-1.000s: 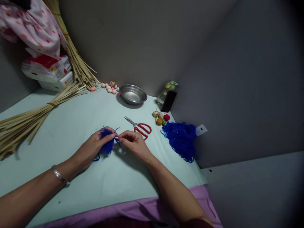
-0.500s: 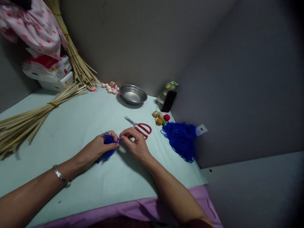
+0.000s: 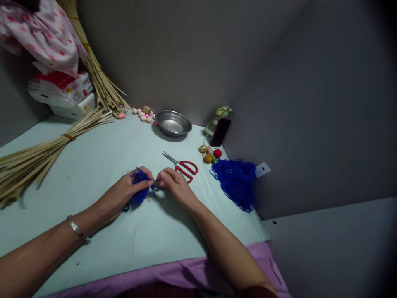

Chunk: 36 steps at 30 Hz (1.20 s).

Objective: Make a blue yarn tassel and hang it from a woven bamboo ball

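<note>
A frayed bundle of blue yarn (image 3: 141, 194) sits in my left hand (image 3: 132, 185), pinched between thumb and fingers, with its ends fanned out. My right hand (image 3: 173, 183) is closed on a thin strand of blue yarn (image 3: 156, 180) that runs across from the bundle. Another short blue end hangs loose below the pinch. Just beyond my right hand lie red-handled scissors (image 3: 185, 166) with their blades pointing away to the left. A looped heap of blue yarn (image 3: 235, 182) rests at the right side of the table.
A steel bowl (image 3: 173, 124) stands at the back wall beside small pale balls (image 3: 143, 115). Bundled flat straw strips (image 3: 52, 151) lie at left, near stacked tissue packs (image 3: 71, 97). A phone (image 3: 221, 132) leans on a bottle (image 3: 211, 126); small coloured ornaments (image 3: 208, 159) lie before it.
My right hand has drawn slightly right, away from the left, and a strand now shows between them. My left hand has turned a little, exposing more of the blue bundle.
</note>
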### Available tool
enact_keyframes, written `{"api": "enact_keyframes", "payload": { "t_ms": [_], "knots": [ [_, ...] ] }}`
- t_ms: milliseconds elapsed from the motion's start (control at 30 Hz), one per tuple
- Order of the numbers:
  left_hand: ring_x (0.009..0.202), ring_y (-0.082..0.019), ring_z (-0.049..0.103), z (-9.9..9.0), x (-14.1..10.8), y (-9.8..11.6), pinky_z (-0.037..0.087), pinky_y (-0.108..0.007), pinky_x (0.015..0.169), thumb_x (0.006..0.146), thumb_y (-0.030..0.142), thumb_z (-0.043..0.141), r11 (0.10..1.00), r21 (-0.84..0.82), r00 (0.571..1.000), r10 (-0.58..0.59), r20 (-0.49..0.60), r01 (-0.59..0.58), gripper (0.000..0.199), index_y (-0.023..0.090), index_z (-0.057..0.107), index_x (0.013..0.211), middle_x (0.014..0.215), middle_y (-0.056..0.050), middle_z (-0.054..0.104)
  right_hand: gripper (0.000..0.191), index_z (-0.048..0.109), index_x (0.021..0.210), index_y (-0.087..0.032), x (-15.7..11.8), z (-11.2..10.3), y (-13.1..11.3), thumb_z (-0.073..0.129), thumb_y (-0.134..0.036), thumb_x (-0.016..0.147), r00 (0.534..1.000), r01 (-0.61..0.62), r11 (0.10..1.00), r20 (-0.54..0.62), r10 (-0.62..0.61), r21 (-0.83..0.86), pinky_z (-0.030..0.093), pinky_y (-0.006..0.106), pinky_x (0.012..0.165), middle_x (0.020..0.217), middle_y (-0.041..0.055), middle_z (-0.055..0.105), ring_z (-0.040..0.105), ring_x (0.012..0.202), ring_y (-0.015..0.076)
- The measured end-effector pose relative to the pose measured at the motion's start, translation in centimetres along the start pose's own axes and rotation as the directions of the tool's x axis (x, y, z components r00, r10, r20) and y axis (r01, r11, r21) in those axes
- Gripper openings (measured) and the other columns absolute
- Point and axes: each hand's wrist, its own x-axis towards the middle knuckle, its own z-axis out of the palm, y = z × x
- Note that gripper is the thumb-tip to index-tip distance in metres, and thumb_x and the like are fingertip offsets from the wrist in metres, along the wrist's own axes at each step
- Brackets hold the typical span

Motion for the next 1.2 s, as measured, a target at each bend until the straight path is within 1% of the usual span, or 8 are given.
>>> {"api": "enact_keyframes", "payload": {
  "t_ms": [100,167,300,500,800,900,1067,1200],
  "knots": [
    [0.057,-0.012,0.053,-0.02,0.07,-0.06,0.039,-0.024,0.054,0.071,0.045,0.086,1.0,-0.005,1.0,0.005,0.002,-0.005,0.036,0.023,0.063,0.088,0.067,0.006,0.061,0.053,0.058,0.07,-0.021,-0.25,0.21,0.05,0.068,-0.071,0.086,0.996,-0.013,1.0,0.084,0.012,0.006,0.031,0.031,0.062,0.066,-0.0025,0.05,0.04,0.063,0.013],
    [0.057,-0.012,0.053,0.01,0.09,-0.09,0.038,-0.024,0.053,0.07,0.045,0.087,1.0,-0.001,1.0,-0.001,0.003,0.001,0.037,0.024,0.063,0.089,0.067,0.006,0.061,0.051,0.059,0.071,-0.021,-0.21,0.23,0.18,0.071,-0.07,0.085,0.999,-0.021,0.999,0.051,0.019,0.046,0.032,0.03,0.062,0.066,-0.0026,0.051,0.04,0.062,0.0129],
    [0.055,-0.012,0.052,0.12,0.07,-0.12,0.036,-0.024,0.052,0.07,0.048,0.086,1.0,0.014,1.0,-0.017,0.002,0.017,0.04,0.024,0.063,0.092,0.064,0.006,0.059,0.046,0.066,0.077,-0.021,0.09,0.2,0.4,0.079,-0.066,0.078,1.0,-0.019,0.994,-0.012,0.02,0.109,0.038,0.031,0.067,0.073,-0.0003,0.06,0.049,0.068,0.014],
    [0.055,-0.013,0.052,0.2,0.01,0.02,0.038,-0.026,0.055,0.074,0.053,0.082,1.0,0.018,1.0,-0.004,0.007,0.004,0.041,0.022,0.063,0.092,0.061,0.005,0.06,0.042,0.069,0.077,-0.021,0.24,0.39,0.49,0.086,-0.058,0.07,0.998,-0.055,0.981,-0.017,0.059,0.188,0.04,0.032,0.07,0.075,-0.0002,0.064,0.052,0.069,0.0143],
    [0.056,-0.014,0.052,-0.16,0.23,-0.51,0.038,-0.025,0.051,0.076,0.047,0.082,0.999,0.041,0.999,0.019,0.031,-0.02,0.034,0.023,0.066,0.093,0.065,0.004,0.06,0.034,0.068,0.076,-0.021,0.13,0.48,0.21,0.087,-0.048,0.068,0.997,-0.081,0.979,-0.003,0.083,0.189,0.039,0.03,0.065,0.072,-0.0008,0.063,0.05,0.066,0.0133],
    [0.057,-0.013,0.051,-0.25,0.29,-0.71,0.038,-0.024,0.051,0.078,0.046,0.082,0.999,0.042,0.999,0.022,0.047,-0.024,0.031,0.023,0.067,0.091,0.066,0.004,0.06,0.029,0.066,0.076,-0.021,0.07,0.62,0.05,0.085,-0.041,0.068,0.996,-0.091,0.979,0.011,0.09,0.184,0.038,0.029,0.064,0.07,-0.0022,0.061,0.049,0.064,0.0121],
    [0.057,-0.012,0.048,-0.1,0.11,-0.5,0.037,-0.022,0.05,0.077,0.042,0.082,1.0,0.016,0.998,0.017,0.065,-0.018,0.026,0.023,0.067,0.085,0.067,0.004,0.058,0.011,0.063,0.075,-0.021,-0.13,0.88,-0.17,0.072,-0.026,0.07,0.997,-0.071,0.99,0.015,0.07,0.121,0.037,0.027,0.063,0.068,-0.0037,0.058,0.046,0.063,0.0111],
    [0.059,-0.011,0.05,0.07,-0.15,-0.11,0.039,-0.021,0.052,0.079,0.039,0.078,1.0,-0.03,0.997,-0.002,0.072,0.004,0.02,0.023,0.066,0.083,0.066,0.004,0.058,0.006,0.062,0.073,-0.021,-0.2,1.04,-0.23,0.065,-0.023,0.068,0.999,-0.051,0.995,0.02,0.049,0.087,0.037,0.027,0.063,0.067,-0.0042,0.056,0.045,0.063,0.0109]
  ]
}}
